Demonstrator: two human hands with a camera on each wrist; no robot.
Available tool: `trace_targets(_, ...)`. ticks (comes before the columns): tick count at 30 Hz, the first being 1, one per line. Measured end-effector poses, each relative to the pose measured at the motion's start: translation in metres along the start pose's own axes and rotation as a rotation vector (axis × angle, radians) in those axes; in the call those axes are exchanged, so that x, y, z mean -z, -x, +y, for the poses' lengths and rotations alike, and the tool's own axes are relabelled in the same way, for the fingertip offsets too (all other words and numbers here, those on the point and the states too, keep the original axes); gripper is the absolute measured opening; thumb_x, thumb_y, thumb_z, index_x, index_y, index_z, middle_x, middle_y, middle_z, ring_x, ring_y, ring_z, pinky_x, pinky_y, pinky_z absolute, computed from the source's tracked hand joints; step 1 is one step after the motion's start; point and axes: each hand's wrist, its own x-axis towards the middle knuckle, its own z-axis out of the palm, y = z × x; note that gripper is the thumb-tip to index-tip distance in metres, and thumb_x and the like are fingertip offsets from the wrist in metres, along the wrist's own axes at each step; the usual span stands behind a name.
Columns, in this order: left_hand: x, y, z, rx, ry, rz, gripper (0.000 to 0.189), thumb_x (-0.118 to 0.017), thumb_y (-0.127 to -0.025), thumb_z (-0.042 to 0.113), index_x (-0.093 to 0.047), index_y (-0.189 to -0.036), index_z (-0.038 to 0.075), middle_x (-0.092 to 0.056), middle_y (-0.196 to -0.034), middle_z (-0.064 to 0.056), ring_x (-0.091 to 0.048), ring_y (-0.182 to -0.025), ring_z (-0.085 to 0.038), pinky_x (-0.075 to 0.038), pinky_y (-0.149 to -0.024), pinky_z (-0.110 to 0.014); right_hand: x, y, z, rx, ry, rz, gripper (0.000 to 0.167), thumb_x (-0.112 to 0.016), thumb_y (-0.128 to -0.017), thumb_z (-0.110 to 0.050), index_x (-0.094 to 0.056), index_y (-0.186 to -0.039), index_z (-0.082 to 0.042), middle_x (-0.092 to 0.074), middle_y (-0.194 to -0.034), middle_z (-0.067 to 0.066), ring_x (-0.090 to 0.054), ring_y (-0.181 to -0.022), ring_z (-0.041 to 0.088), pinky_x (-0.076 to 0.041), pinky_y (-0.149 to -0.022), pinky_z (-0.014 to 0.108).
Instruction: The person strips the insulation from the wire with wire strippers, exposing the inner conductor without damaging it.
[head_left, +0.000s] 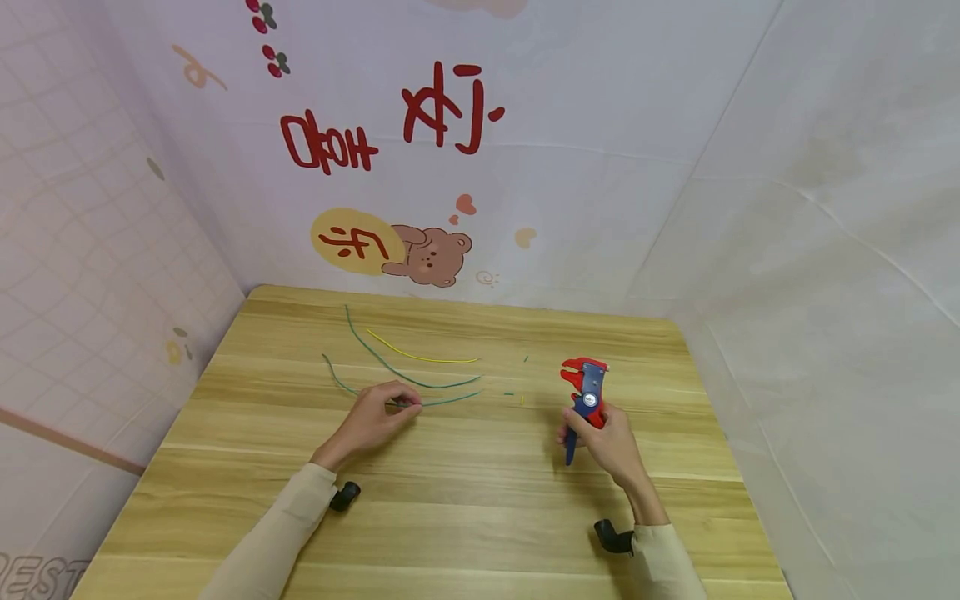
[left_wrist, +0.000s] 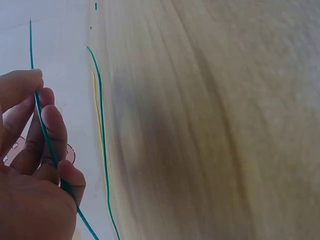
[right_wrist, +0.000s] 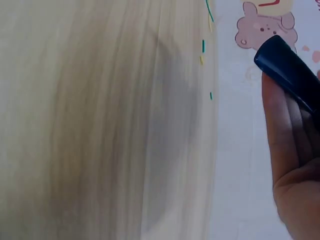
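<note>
My left hand [head_left: 377, 414] pinches a thin green wire [left_wrist: 49, 140] between thumb and fingers. One end of this wire sticks out past the fingertips to the right in the head view; the rest runs back across the palm and out to the left. In my right hand [head_left: 617, 448] is a red and blue wire stripper [head_left: 591, 385], gripped by its handles with its red jaws pointing away from me. The right wrist view shows only a dark blue handle end [right_wrist: 285, 67] of it. The two hands are well apart, the stripper to the right of the wire.
Beyond the left hand lie a second green wire [head_left: 431, 386] and a yellow wire [head_left: 427, 360], both curved. Between the hands, farther back, are short green snippets [head_left: 509, 393] and a yellow snippet [head_left: 522, 400]. A printed cloth wall [head_left: 570, 192] closes off the wooden table's [head_left: 465, 517] far edge.
</note>
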Motion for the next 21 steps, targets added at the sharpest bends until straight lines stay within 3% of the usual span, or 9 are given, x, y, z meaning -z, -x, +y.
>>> trace_targets(7,-0.003,-0.001,-0.003,-0.012,-0.011,-0.010,0.010,-0.080,-0.106,0.010,-0.084,-0.114,0.006,-0.082,-0.112,0.000,-0.073,-0.100,-0.013,-0.065,-0.092,-0.036,0.012,-0.003,0.005,-0.077,0.118,0.033,0.027,-0.084,-0.105,-0.026,-0.075,-0.113,-0.002,-0.084,-0.090,0.016,-0.082,-0.079,0.028,-0.069,-0.073,0.038)
trace_targets(12,-0.003,0.000,-0.005,0.001,-0.007,-0.020,0.009,-0.080,-0.107,0.010,-0.084,-0.114,0.007,-0.081,-0.113,0.000,-0.072,-0.100,-0.011,-0.064,-0.092,-0.031,0.021,-0.006,0.010,-0.082,0.263,0.050,0.028,-0.085,-0.104,-0.032,-0.078,-0.107,-0.005,-0.085,-0.088,0.014,-0.071,-0.073,0.022,-0.053,-0.066,0.028)
trace_targets(16,-0.004,0.001,-0.006,0.006,-0.005,-0.031,0.010,-0.079,-0.107,0.011,-0.084,-0.114,0.007,-0.082,-0.115,-0.001,-0.072,-0.101,-0.011,-0.063,-0.092,-0.030,0.027,-0.010,0.016,-0.087,0.301,0.049,0.034,-0.087,-0.102,-0.034,-0.077,-0.107,-0.003,-0.084,-0.087,0.014,-0.067,-0.072,0.020,-0.048,-0.063,0.026)
trace_targets(21,-0.006,0.002,-0.009,0.009,0.001,-0.037,0.009,-0.079,-0.107,0.012,-0.085,-0.114,0.008,-0.082,-0.115,0.000,-0.073,-0.103,-0.013,-0.064,-0.093,-0.034,0.033,-0.012,0.022,-0.108,0.302,0.064,0.037,-0.089,-0.101,-0.033,-0.073,-0.107,0.000,-0.069,-0.078,0.000,-0.058,-0.067,0.012,-0.045,-0.059,0.026)
